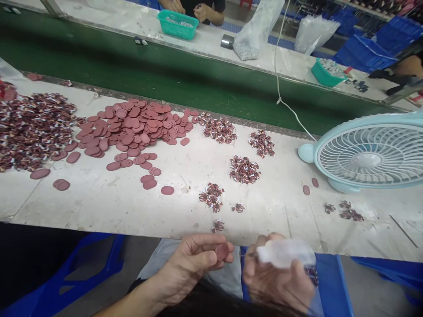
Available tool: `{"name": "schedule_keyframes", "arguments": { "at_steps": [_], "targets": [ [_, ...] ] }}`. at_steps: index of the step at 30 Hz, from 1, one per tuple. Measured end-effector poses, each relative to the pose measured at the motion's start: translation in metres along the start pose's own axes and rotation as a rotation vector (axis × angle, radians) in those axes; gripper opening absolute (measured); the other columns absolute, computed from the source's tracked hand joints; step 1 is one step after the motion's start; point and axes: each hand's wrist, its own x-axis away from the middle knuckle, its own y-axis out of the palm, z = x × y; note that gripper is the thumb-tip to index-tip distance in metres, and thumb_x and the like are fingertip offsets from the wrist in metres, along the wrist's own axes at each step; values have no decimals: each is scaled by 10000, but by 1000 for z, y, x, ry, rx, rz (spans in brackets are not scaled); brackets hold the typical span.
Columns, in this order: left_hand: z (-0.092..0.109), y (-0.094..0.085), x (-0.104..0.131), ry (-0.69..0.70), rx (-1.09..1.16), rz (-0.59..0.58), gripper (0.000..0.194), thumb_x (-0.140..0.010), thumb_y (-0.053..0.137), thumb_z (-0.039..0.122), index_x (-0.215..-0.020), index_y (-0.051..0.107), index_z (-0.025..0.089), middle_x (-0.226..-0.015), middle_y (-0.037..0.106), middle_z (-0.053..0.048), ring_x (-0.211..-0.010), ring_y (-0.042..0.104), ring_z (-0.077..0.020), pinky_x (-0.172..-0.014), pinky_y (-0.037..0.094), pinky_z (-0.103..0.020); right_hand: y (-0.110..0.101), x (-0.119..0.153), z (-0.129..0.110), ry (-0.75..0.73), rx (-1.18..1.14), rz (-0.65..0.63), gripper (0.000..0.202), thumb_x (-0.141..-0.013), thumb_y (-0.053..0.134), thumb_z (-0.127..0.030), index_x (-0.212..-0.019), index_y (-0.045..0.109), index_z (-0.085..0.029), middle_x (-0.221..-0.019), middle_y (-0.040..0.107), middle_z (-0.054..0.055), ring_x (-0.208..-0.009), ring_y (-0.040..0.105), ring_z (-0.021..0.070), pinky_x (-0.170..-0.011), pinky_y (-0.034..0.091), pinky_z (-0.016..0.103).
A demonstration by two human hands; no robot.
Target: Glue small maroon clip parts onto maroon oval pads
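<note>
A: Down at the near edge of the table (99, 207), the left hand (194, 259) is curled palm-up with one reddish-brown oval disc (221, 251) pinched between thumb and fingertips.

B: And the right hand (277, 281)?

A: Blurred. It's closed around a small clear plastic bottle (286, 253), which lies roughly sideways across the top of the hand, just beside the disc. Something dark and patterned shows under the fingers at the right, too smeared to name.

B: Both hands over the table?

A: No, just below its front edge, above the lap and a blue crate (330, 281).

B: What's on the surface?

A: A broad pile of plain discs (132, 127) left of centre, with strays trailing toward the person. Far left, a bigger heap of patterned pieces (33, 127), dark red with white flecks. Then small clusters of patterned pieces (244, 169) dotted through the middle, the nearest one sitting right above the left hand at the table's lip.

B: The right side?

A: A pale blue fan (366, 154) lying tilted, grille up, its white cord (280, 79) running away across the green conveyor belt (165, 75).

B: Anyone else?

A: Another person's hands (188, 8) at the far bench, behind a teal basket (177, 24); a second teal basket (325, 72) farther right.
</note>
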Motion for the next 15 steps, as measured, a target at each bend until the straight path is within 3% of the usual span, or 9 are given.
{"name": "schedule_keyframes", "arguments": {
  "at_steps": [2, 4, 6, 8, 10, 12, 13, 15],
  "targets": [
    [2, -2, 1, 26, -6, -8, 288, -765, 883, 258, -1042, 827, 204, -1101, 835, -114, -952, 773, -185, -835, 562, -230, 0, -18, -14, 169, -497, -12, 291, -967, 487, -504, -1196, 526, -329, -751, 545, -24, -543, 605, 151, -329, 524, 232],
    [5, -7, 2, 47, -14, -1, 283, -778, 874, 260, -1052, 826, 206, -1112, 835, -110, -955, 777, -185, -831, 573, -222, -8, -37, -23, 380, -944, -128, 265, -970, 507, -343, -1220, 445, -279, -766, 533, -33, -621, 652, 144, -407, 573, 196],
    [9, -12, 4, 67, -24, 24, 282, -792, 865, 268, -1067, 823, 217, -1125, 835, -97, -970, 781, -186, -836, 582, -215, -19, -50, -28, 477, -1118, -233, 320, -928, 566, -270, -1202, 401, -281, -735, 499, -60, -639, 669, 139, -424, 576, 168],
    [13, -19, 8, 86, -31, 55, 289, -798, 863, 269, -1079, 819, 217, -1134, 835, -93, -986, 782, -189, -843, 592, -210, -25, -51, -27, 481, -1116, -271, 429, -861, 665, -255, -1207, 412, -279, -722, 487, -75, -621, 662, 125, -389, 541, 127],
    [19, -24, 11, 105, -29, 91, 289, -801, 861, 263, -1080, 818, 203, -1138, 834, -103, -985, 785, -191, -840, 600, -205, -22, -43, -24, 380, -886, -239, 430, -851, 702, -333, -1216, 491, -246, -733, 503, -69, -545, 600, 85, -321, 460, 82],
    [24, -27, 13, 123, -25, 121, 287, -803, 860, 250, -1079, 816, 186, -1142, 832, -114, -974, 788, -190, -830, 608, -199, -11, -31, -19, 180, -378, -178, 318, -886, 672, -418, -1140, 626, -233, -694, 515, -71, -425, 484, 51, -249, 369, 85],
    [26, -29, 15, 132, -24, 130, 286, -806, 856, 243, -1082, 815, 180, -1147, 831, -118, -971, 789, -189, -827, 611, -197, -4, -26, -17, 79, -94, -153, 244, -900, 666, -402, -1081, 688, -239, -677, 532, -66, -402, 457, 50, -248, 375, 104],
    [28, -30, 16, 150, -22, 133, 283, -815, 847, 233, -1088, 811, 174, -1155, 828, -122, -972, 789, -188, -824, 615, -197, 10, -21, -11, -132, 468, -174, 174, -893, 683, -267, -1047, 762, -283, -760, 638, -18, -524, 594, 102, -408, 565, 187]
  ]
}}
